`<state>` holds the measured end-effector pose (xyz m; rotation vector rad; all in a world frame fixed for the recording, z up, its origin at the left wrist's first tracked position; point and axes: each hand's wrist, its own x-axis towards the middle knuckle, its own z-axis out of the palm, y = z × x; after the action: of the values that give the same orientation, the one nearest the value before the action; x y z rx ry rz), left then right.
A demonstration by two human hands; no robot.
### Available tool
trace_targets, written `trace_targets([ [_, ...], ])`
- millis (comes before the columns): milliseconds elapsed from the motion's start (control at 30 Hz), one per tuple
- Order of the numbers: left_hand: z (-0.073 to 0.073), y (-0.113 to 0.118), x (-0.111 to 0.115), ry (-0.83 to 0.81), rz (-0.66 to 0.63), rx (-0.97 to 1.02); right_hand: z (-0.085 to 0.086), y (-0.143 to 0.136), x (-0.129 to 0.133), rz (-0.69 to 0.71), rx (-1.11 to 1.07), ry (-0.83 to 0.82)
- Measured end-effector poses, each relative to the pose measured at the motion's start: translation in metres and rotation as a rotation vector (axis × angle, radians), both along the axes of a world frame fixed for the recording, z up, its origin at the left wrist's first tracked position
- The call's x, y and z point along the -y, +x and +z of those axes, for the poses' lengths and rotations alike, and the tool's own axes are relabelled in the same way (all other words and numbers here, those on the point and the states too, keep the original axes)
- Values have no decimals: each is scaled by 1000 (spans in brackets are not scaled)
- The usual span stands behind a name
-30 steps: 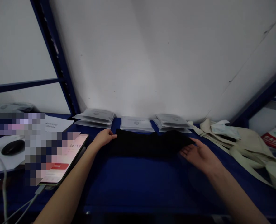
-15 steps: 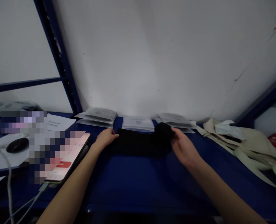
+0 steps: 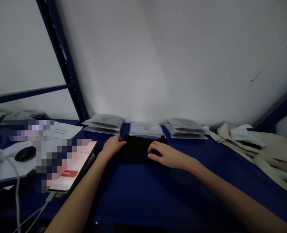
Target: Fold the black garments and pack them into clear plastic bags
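Note:
A black cloth [image 3: 136, 150], apparently a folded garment, lies on the blue tabletop in front of me. Its exact kind is too dark to make out. At its upper left corner, my left hand [image 3: 113, 145] pinches the edge between thumb and fingers. My right hand [image 3: 166, 154] rests over the cloth's right part, fingers curved and parted from the thumb, with no fabric visibly gripped. A bit of the black fabric shows behind the right hand's knuckles. Just beyond the cloth is a flat frosted plastic packet [image 3: 147, 128].
More frosted packets are stacked at the back left [image 3: 104, 123] and back right [image 3: 186, 127]. A lit phone [image 3: 72, 171] with a white cable [image 3: 40, 208] stands left, near papers [image 3: 65, 129] and a black mouse [image 3: 25, 153]. Beige fabric [image 3: 272, 150] lies on the right.
My right hand has moved left from the cloth's raised, bunched right end onto its top. That end now lies folded over and flatter. My left hand keeps its hold at the left corner.

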<state>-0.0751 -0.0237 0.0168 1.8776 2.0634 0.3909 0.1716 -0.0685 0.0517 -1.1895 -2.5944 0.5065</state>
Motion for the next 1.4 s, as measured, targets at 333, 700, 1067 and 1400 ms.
trace_targets([
  [333,20,23,27,-99,90,-133,-34,24,-6,9,-20,127],
  [700,45,12,55,-424,-42,-52,-3,45,-15,-114,-320,150],
  [1067,45,24,57,-418,22,-112,-27,41,-18,-50,-133,150],
  [1400,38,17,50,-399,15,-33,-28,36,-17,-32,-277,95],
])
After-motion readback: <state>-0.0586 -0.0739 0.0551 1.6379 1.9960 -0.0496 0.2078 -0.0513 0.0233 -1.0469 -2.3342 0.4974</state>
